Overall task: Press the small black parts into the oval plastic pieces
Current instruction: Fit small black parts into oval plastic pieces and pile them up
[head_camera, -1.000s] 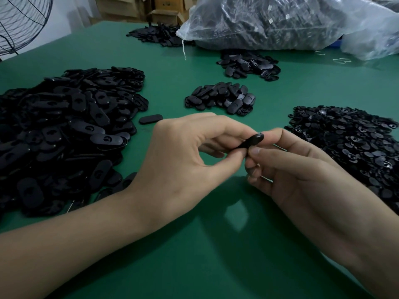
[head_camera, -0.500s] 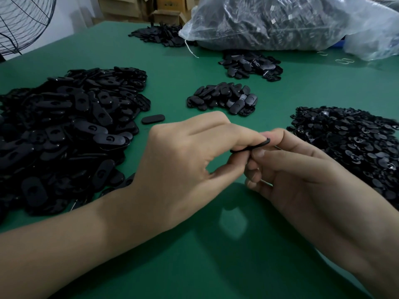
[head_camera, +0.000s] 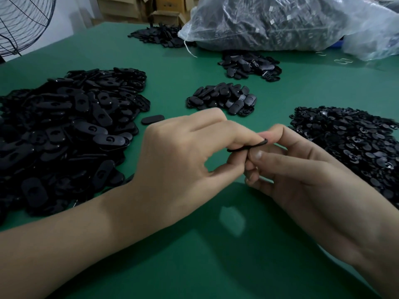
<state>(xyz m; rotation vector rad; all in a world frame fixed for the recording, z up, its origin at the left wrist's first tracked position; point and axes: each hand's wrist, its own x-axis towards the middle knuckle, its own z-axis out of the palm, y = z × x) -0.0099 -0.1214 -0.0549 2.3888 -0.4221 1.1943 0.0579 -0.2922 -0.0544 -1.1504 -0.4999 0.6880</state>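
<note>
Both hands meet over the green table (head_camera: 194,244). My left hand (head_camera: 183,160) pinches a black oval plastic piece (head_camera: 248,146), seen edge-on, between fingers and thumb. My right hand (head_camera: 298,169) grips the same piece from the right, its thumb under it and a fingertip on top. Any small black part between the fingers is hidden. A big heap of oval pieces (head_camera: 64,130) lies at the left. A heap of small black parts (head_camera: 354,143) lies at the right.
A small pile of ovals (head_camera: 224,98) sits just beyond my hands, with one loose oval (head_camera: 152,119) to its left. More piles (head_camera: 250,64) (head_camera: 159,35) lie farther back beside a large clear bag of parts (head_camera: 291,22). A fan guard (head_camera: 19,22) stands far left.
The oval piece has tipped from a slanted face-on pose to nearly flat and edge-on. My left fingers have closed over its top while the right thumb stays under it.
</note>
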